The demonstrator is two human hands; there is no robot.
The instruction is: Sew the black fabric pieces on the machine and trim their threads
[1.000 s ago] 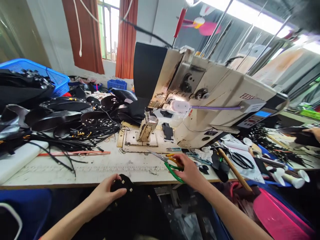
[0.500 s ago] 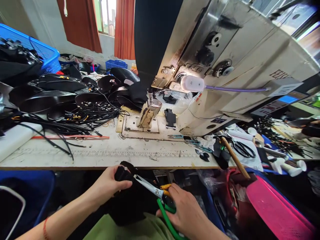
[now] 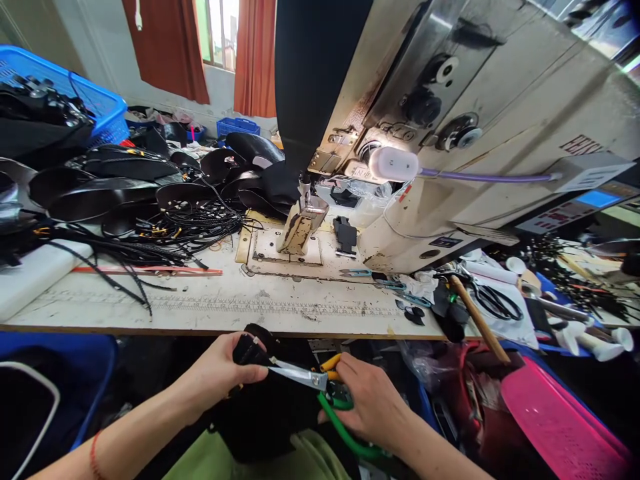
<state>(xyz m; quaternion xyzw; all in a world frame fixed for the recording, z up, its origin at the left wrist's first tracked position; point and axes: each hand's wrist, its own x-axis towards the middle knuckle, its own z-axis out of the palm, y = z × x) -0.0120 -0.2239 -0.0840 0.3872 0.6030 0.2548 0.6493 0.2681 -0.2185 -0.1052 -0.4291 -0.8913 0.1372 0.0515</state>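
Pinching a black fabric piece (image 3: 249, 350) between thumb and fingers of the left hand (image 3: 223, 367), at the near edge of the worktable (image 3: 190, 315) and before the post-bed sewing machine (image 3: 500, 127). Gripping green-and-yellow-handled scissors (image 3: 317, 380) in the right hand (image 3: 373, 400), with fingers curling around the handles (image 3: 331, 363). Pointing the slim blades (image 3: 295, 375) leftward at the fabric, beside the left thumb, without showing clearly whether touching it. Probably dealing with light, soft, floppy fabric, so needing a pinch close to the edge, with fingertips clear of the blades. Likely finding the scissors stiff and smooth, so holding best by the handles alone.
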